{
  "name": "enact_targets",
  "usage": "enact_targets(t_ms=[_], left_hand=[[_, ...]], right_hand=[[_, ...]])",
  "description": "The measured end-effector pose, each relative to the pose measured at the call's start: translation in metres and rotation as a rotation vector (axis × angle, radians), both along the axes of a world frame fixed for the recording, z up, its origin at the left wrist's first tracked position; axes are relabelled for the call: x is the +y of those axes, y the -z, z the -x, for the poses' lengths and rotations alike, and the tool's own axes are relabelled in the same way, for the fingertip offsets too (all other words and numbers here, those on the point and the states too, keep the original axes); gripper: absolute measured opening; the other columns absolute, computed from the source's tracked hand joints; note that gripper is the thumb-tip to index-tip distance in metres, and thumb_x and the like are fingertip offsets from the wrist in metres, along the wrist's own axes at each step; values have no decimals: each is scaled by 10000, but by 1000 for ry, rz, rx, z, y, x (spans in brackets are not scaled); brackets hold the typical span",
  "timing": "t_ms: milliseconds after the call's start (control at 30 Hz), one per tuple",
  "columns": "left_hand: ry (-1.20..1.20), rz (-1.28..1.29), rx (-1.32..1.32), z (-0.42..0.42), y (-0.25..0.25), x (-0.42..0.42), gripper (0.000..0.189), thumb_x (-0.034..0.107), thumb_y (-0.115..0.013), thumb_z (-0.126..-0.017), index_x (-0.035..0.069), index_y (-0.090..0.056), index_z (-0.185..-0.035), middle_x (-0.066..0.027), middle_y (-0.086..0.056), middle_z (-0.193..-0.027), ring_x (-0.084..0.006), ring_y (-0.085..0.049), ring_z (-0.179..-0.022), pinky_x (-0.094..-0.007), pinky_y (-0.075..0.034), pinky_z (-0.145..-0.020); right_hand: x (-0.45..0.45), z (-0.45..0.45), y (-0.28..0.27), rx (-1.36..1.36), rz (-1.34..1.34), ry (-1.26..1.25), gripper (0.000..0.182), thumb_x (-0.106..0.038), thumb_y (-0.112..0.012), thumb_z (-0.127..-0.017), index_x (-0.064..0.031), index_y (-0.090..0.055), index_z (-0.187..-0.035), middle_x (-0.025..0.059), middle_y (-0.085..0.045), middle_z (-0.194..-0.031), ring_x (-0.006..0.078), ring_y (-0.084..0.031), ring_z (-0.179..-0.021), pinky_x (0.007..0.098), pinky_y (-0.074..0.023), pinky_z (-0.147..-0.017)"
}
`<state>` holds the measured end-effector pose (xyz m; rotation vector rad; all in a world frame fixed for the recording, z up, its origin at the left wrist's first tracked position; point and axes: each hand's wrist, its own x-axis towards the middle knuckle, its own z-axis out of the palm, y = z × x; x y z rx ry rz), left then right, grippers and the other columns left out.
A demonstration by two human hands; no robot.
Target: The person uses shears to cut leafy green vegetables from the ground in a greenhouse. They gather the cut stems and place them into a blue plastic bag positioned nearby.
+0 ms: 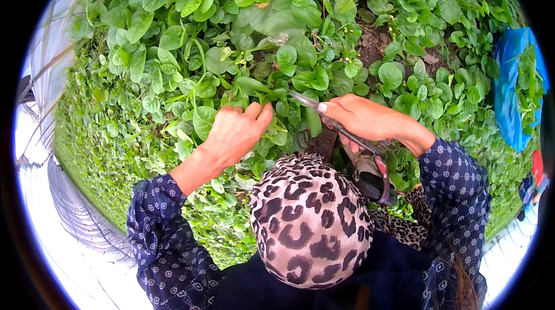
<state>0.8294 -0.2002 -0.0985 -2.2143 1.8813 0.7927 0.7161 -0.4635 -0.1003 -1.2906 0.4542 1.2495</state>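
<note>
A bed of leafy green plants spreads before me. My left hand is low among the leaves, its fingers bent down and closed on green stems or leaves. To its right, my right hand holds a slim metal cutting tool, which looks like scissors or a knife. The tool's pointed tip lies over the leaves just right of my left fingertips. How far its blades are apart cannot be told.
A blue plastic bag with green leaves stands at the right. Bare soil shows between plants ahead. Below my right hand is a shoe. Netting or sheeting borders the plants at the left. Small red and blue things lie at the far right.
</note>
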Motion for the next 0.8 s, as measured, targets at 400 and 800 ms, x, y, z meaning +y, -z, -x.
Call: enact_targets(t_ms=[400,800], left_hand=[[-5,-197,15,-4,-9,-36,624,18,-595,-743,86,-454,-1348,-84,-525,-725,-251,-563,-525,-372,-448,-476],[45,-14,6,-7,8,-19,520,77,-605,-718,58,-543,-1234,-76,-531,-776,-236,-593,-592,-358,-471,-556]], right_hand=[[22,5,23,-42,-40,-47,525,-450,-337,-1034,30,-516,-921,100,-619,-719,181,-639,-546,327,-524,-536],[18,9,30,-97,-32,-11,545,-462,-333,-1035,37,-519,-918,115,-628,-705,190,-655,-570,335,-531,-548]])
